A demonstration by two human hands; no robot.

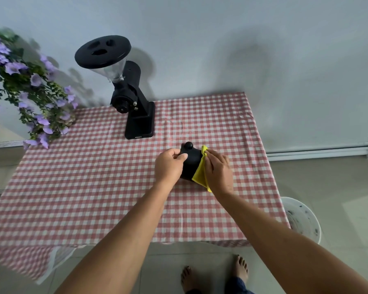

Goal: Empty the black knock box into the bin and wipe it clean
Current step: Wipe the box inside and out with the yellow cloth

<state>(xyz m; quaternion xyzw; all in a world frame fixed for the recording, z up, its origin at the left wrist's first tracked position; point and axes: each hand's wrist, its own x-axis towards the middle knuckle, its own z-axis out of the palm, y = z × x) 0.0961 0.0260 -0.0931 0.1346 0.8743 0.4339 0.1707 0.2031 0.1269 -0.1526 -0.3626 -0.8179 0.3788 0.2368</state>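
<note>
The surface (pixel 94 187), covered by a red-and-white checked cloth, carries all items. A black coffee grinder with a clear hopper (pixel 123 85) stands beyond the left hand (pixel 169 165). A white round plastic bin (pixel 304 219) sits on the floor below and right of the right hand (pixel 218 169). The black knock box (pixel 191 164) lies between both hands; the left hand is clamped on its left side. The right hand presses a yellow cloth (pixel 199 175) against its right side.

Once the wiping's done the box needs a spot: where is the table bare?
Bare: the checked tablecloth left of the left hand, and the far right corner. Crowded: around the grinder and flowers.
</note>
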